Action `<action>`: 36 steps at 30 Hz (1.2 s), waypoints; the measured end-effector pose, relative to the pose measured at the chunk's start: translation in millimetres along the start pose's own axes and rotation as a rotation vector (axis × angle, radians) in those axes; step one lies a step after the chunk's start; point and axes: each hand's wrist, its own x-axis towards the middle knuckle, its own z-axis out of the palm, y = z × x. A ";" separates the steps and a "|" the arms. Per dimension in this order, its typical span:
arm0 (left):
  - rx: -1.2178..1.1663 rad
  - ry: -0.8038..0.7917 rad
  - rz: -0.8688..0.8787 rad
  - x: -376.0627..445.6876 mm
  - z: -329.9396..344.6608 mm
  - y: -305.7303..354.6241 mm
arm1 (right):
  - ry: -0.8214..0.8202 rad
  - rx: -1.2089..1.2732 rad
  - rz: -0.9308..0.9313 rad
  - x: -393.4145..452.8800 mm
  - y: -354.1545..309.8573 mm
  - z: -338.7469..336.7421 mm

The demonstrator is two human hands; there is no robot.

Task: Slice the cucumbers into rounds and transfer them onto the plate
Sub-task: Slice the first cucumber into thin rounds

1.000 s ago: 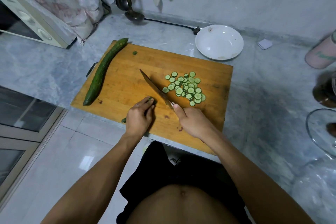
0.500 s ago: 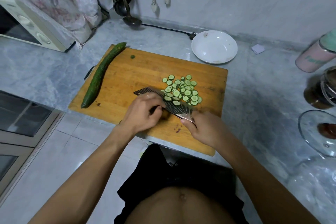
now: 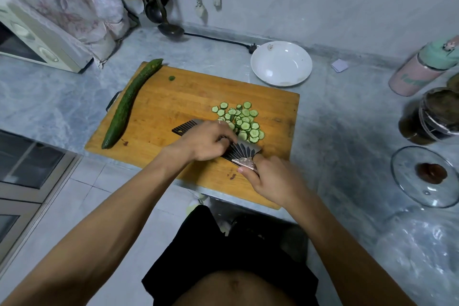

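We are gathering rounds: our right hand (image 3: pixel 269 181) grips the flat-lying knife (image 3: pixel 238 153), our left hand (image 3: pixel 206 141) presses on it with relaxed fingers. The slices (image 3: pixel 242 123) lie just right; the plate (image 3: pixel 281 63) waits far right. Next we must scoop under them.

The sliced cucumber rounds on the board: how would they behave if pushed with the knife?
The cucumber rounds look thin and wet-cut, so they would probably slide and cling to the knife. Loosely heaped, they may scatter. Lying flat on the cutting board, they are unlikely to roll.
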 end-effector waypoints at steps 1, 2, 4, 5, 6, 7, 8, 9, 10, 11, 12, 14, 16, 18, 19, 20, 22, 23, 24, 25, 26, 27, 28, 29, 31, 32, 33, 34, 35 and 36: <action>0.013 -0.019 0.012 0.4 2.9 1.7 | 0.001 0.008 0.001 -1.5 -0.4 0.0; 0.014 -0.004 0.014 0.5 5.0 2.8 | -0.002 0.025 0.008 -2.4 -0.4 0.6; -0.036 0.178 0.004 -2.2 4.8 2.3 | -0.029 0.114 0.053 -2.3 -0.1 2.1; -0.094 0.332 -0.004 -6.0 3.6 2.7 | -0.049 0.186 0.087 -1.2 0.4 3.1; -0.157 0.502 -0.008 -11.3 3.0 2.2 | -0.067 0.263 0.122 0.9 2.0 3.9; -0.207 0.675 -0.012 -18.6 4.0 2.7 | -0.085 0.339 0.157 3.2 3.7 3.7; -0.242 0.826 -0.038 -26.8 6.5 2.6 | -0.101 0.413 0.188 5.4 4.8 2.9; -0.262 0.941 -0.079 -35.5 10.4 0.1 | -0.116 0.480 0.215 7.3 4.6 1.4; -0.270 1.010 -0.128 -42.6 15.4 -5.3 | -0.125 0.534 0.238 9.0 3.3 -0.3; -0.263 1.032 -0.176 -48.2 21.5 -13.5 | -0.128 0.570 0.252 11.0 1.3 -1.9; -0.234 1.011 -0.223 -52.2 29.4 -23.3 | -0.129 0.592 0.261 13.1 -1.1 -2.7; -0.144 0.878 -0.311 -55.4 48.0 -44.7 | -0.127 0.609 0.259 18.1 -7.3 -4.2; -0.060 0.763 -0.366 -55.1 64.6 -62.0 | -0.128 0.602 0.242 22.4 -14.8 -4.6; -0.032 0.737 -0.370 -55.1 77.5 -70.8 | -0.145 0.585 0.222 23.9 -23.3 -3.0; -0.025 0.752 -0.358 -55.5 82.2 -73.3 | -0.150 0.572 0.211 23.7 -27.4 -2.3; -0.022 0.774 -0.347 -55.3 85.7 -74.7 | -0.153 0.553 0.198 22.8 -31.1 -1.8; -0.026 0.820 -0.321 -54.6 91.1 -76.9 | -0.163 0.515 0.161 21.3 -37.8 -2.6; -0.020 0.830 -0.313 -54.0 93.2 -78.1 | -0.171 0.505 0.144 21.1 -40.9 -3.8; -0.005 0.833 -0.308 -53.3 95.3 -79.4 | -0.180 0.498 0.129 20.9 -43.7 -5.1; 0.015 0.826 -0.304 -52.7 97.3 -81.3 | -0.188 0.490 0.116 21.0 -46.6 -6.4; 0.036 0.817 -0.302 -51.8 99.1 -83.3 | -0.198 0.477 0.108 21.3 -49.2 -7.7; 0.051 0.810 -0.305 -50.6 100.7 -85.4 | -0.207 0.465 0.105 21.9 -51.2 -8.9; 0.056 0.806 -0.313 -49.4 102.1 -87.2 | -0.214 0.456 0.106 22.4 -52.4 -9.8; 0.056 0.806 -0.322 -48.5 103.1 -88.3 | -0.219 0.452 0.109 23.3 -52.9 -10.7; 0.060 0.806 -0.331 -46.5 104.7 -90.1 | -0.231 0.448 0.110 24.6 -51.7 -12.0; 0.067 0.804 -0.331 -45.9 105.2 -90.5 | -0.234 0.447 0.108 25.1 -50.6 -12.7; 0.077 0.803 -0.331 -45.5 105.7 -90.4 | -0.235 0.448 0.105 25.5 -49.2 -13.4; 0.087 0.805 -0.328 -45.3 106.1 -90.1 | -0.236 0.451 0.103 26.1 -47.7 -14.4; 0.094 0.807 -0.326 -45.4 106.1 -89.6 | -0.238 0.453 0.100 26.8 -46.3 -15.6; 0.097 0.810 -0.324 -45.7 105.9 -88.9 | -0.241 0.454 0.096 27.6 -45.5 -17.2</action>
